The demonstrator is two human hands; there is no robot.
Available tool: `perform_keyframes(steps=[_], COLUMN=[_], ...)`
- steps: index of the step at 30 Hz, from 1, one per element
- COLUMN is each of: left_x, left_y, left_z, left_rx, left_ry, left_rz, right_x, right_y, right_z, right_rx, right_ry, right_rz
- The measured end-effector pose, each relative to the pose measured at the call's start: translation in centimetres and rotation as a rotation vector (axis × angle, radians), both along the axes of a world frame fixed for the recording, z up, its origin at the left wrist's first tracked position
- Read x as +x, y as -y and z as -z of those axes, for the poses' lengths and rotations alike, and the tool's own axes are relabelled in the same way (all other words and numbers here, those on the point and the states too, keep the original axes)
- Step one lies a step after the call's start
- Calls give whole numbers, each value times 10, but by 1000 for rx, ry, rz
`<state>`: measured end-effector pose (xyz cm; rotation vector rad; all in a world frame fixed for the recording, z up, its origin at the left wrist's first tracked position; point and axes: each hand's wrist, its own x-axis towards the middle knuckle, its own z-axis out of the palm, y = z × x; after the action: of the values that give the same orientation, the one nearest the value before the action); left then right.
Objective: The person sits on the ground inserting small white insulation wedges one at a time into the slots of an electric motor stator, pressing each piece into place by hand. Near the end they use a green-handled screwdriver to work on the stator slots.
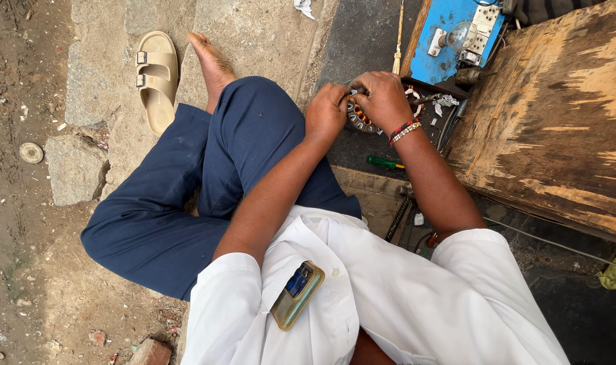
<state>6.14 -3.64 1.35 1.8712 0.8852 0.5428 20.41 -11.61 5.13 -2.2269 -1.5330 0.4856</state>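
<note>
Both hands work on a round motor coil ring [357, 116] with copper windings, which lies on a dark slab [362, 40] in front of the seated person's knee. The left hand [327, 111] is closed on the ring's near edge, fingers curled over it. The right hand [383, 98], with beaded bands at the wrist, covers the ring's far side, fingers bent down onto it; whether they pinch a wire I cannot tell, since the fingertips are hidden.

To do this well, I judge the left hand should hold the ring flat and steady while the right works one slot at a time, without dragging on the thin copper. A green-handled screwdriver [383, 162] lies just below the right wrist, within easy reach. A blue box [450, 34] and a worn wooden board [558, 122] sit to the right, well apart from a tan sandal [156, 78].
</note>
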Motion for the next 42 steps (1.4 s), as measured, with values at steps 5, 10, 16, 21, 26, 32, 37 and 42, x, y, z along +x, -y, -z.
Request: perform_keyframes(steps=[5, 10, 16, 21, 26, 32, 37, 42], left_x=[-3, -3, -4, -4, -5, -7, -7, -10], left_y=[3, 3, 1, 1, 0, 0, -2, 0], left_z=[1, 2, 2, 1, 2, 3, 1, 0], left_rx=[150, 214, 213, 249, 297, 366, 531, 779], left_ry=[-57, -81, -80, -99, -129, -147, -238, -405], left_rz=[53, 93, 113, 139, 182, 229, 356, 463], right_x=[0, -1, 1, 5, 9, 3, 0, 0], right_y=[2, 4, 9, 10, 7, 3, -4, -8], right_z=[0, 0, -3, -6, -3, 1, -1, -2], right_rx=[-2, 21, 14, -17, -14, -13, -12, -46], right_ry=[28, 38, -2, -19, -60, -6, 48, 59], right_rz=[-17, -39, -35, -27, -14, 19, 5, -9])
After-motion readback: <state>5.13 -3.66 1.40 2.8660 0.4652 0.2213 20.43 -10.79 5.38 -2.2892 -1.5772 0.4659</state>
